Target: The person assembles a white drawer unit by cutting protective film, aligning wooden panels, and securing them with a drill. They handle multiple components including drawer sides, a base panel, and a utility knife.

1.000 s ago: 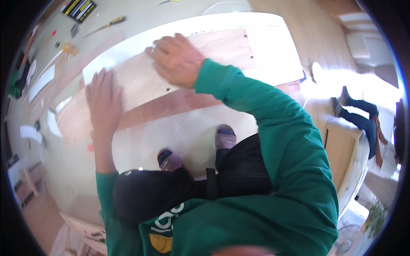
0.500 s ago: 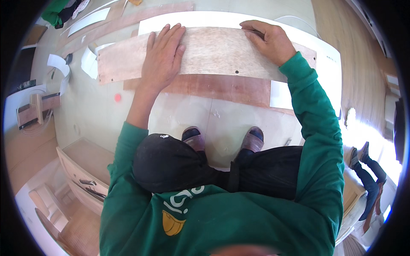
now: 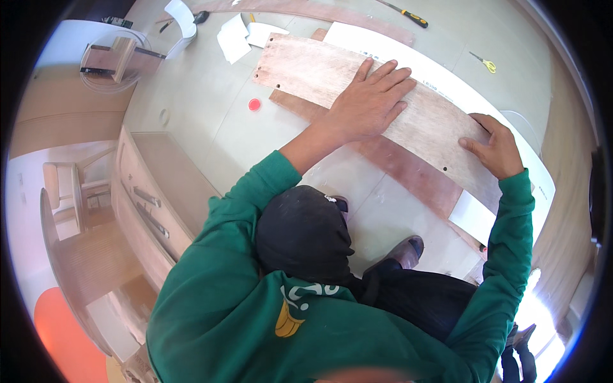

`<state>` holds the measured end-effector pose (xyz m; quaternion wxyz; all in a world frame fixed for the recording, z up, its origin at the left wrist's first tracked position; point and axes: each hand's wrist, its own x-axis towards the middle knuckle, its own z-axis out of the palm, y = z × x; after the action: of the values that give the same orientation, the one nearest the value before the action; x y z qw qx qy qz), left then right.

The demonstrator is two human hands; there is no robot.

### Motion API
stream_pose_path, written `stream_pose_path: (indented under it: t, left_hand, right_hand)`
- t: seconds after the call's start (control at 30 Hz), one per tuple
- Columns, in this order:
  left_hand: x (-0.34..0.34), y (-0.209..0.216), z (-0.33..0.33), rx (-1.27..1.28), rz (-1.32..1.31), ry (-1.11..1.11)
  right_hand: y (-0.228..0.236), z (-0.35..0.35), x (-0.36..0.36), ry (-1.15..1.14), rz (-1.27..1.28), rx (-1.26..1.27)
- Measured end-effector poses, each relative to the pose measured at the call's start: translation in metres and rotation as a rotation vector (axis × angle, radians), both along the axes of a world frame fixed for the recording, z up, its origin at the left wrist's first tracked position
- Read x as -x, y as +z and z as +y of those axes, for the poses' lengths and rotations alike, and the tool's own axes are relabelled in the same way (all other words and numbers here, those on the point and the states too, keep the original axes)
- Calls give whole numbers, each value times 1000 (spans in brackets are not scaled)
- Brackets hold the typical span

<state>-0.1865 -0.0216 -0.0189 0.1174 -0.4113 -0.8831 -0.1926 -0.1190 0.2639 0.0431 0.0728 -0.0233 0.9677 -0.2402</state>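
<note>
A long pale wooden board [image 3: 306, 67] with several dark holes near its ends and edge lies slanting across the floor. My left hand [image 3: 370, 105] rests flat on its middle, fingers stretched out. Towards the board's right part, my right hand [image 3: 497, 147] grips the far edge, thumb on the upper face and the other fingers curled at the edge, partly hidden. Under the board are a white panel [image 3: 539, 182], reaching past its far side, and a reddish-brown board [image 3: 408, 167], showing along its near side. A smaller white piece [image 3: 471, 217] lies by the reddish board's right end.
Beyond the panel lie a tool with a yellow-and-black handle [image 3: 415, 18] and yellow-handled scissors [image 3: 490, 66]. A red round lid [image 3: 255, 105] and white sheets [image 3: 234, 39] are at left. Wooden drawer-like furniture [image 3: 182, 175] stands nearer me. Another person's legs [image 3: 520, 354] show lower right.
My view has turned left, so the boards now appear slanted and farther right. The scissors and yellow-and-black handle have come into view. Both hands remain on the pale board.
</note>
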Motion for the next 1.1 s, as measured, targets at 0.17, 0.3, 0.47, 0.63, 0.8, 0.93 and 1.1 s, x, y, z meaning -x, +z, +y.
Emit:
stream_pose_path:
  t: [0.17,0.3,0.47,0.63,0.8,0.93,1.1]
  left_hand:
    - [-12,7,-8,3,-15,-36]
    - [-21,22,-46,-16,-49,-55]
    - [-7,10,-124,-243,-112,359]
    - [39,-89,-192,7,-350,607]
    - [49,-151,-192,138,-413,816]
    - [83,-178,-244,193,-582,750]
    - [76,-176,-238,-104,-1055,777]
  right_hand:
    - [13,-7,-2,33,-191,-1]
    - [8,-16,-19,153,-448,164]
    - [-69,-50,-109,524,-203,134]
    - [-138,-91,-164,555,-315,122]
    - [-159,-98,-181,535,-332,62]
    - [-126,-57,-148,374,-647,315]
    - [-119,87,-131,-596,210,-373]
